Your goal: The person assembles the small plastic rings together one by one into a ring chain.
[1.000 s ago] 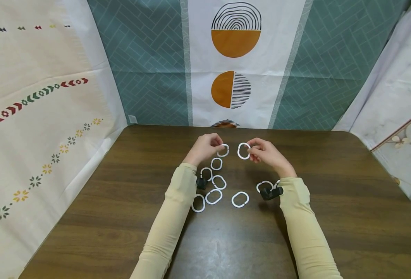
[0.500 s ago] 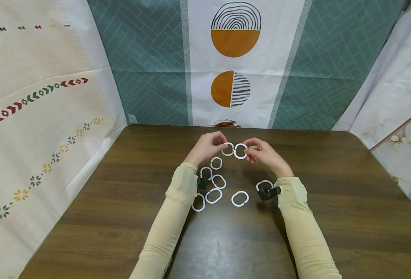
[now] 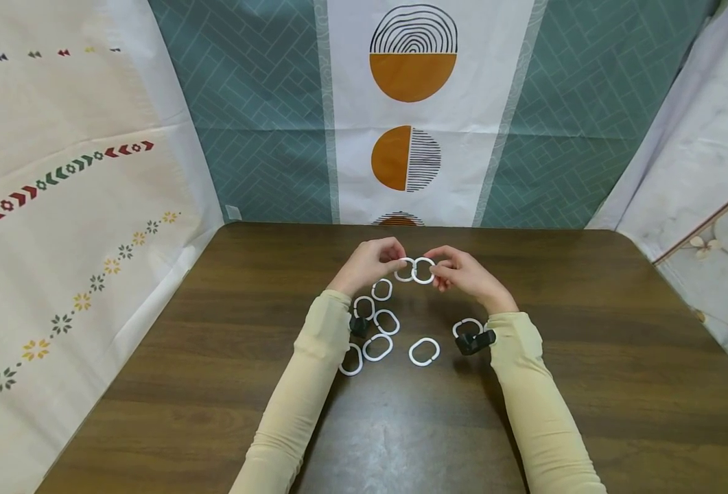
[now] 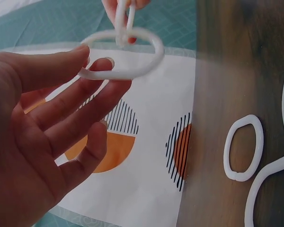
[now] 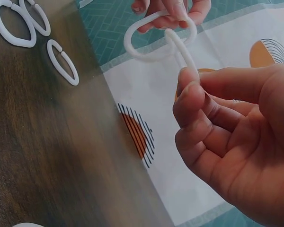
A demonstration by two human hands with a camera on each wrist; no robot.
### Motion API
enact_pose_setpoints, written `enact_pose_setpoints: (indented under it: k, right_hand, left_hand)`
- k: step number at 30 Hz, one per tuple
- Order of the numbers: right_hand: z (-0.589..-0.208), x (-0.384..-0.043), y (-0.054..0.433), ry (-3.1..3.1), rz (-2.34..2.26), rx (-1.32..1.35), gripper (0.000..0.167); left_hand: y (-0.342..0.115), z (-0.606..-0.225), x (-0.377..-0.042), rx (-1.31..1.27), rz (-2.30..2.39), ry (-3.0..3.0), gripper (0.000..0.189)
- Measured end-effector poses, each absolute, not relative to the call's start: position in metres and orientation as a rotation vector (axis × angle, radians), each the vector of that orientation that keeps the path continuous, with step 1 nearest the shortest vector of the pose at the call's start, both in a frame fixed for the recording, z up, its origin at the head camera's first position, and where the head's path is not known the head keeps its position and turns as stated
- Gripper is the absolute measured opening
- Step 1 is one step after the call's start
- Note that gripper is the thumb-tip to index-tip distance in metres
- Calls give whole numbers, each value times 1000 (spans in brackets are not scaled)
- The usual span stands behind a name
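Note:
My left hand pinches a white shower curtain ring between thumb and fingers above the far part of the table. Facing it, my right hand pinches a second white shower curtain ring between thumb and index finger. Both are oval loops, held close together. In the head view their near sides meet; in the wrist views the right one crosses the left one's rim, seemingly hooked through it. Whether they are linked, I cannot tell.
Several more white rings lie on the brown table, mostly in a group beside my left forearm. One ring lies between my forearms, another by the right wrist camera. A patterned curtain hangs behind the table's far edge.
Both hands have moved toward each other. The two rings were apart a second ago and now meet at their near sides. Both hands keep their pinch.

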State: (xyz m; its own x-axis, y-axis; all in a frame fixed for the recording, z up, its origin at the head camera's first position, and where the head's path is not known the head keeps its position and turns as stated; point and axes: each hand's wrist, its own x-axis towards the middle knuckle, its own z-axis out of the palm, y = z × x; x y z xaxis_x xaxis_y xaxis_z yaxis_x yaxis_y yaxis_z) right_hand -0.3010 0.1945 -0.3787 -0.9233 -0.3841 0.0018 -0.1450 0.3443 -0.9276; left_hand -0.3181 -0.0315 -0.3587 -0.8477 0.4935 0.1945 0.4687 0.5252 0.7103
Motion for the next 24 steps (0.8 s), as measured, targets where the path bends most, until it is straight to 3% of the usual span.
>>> enact_pose_setpoints:
  k: [24]
  right_hand:
    - [-379,-299,193,2410,-1676,-459,33]
  left_hand:
    - [-35,-357,-315,852,1127,2656,24]
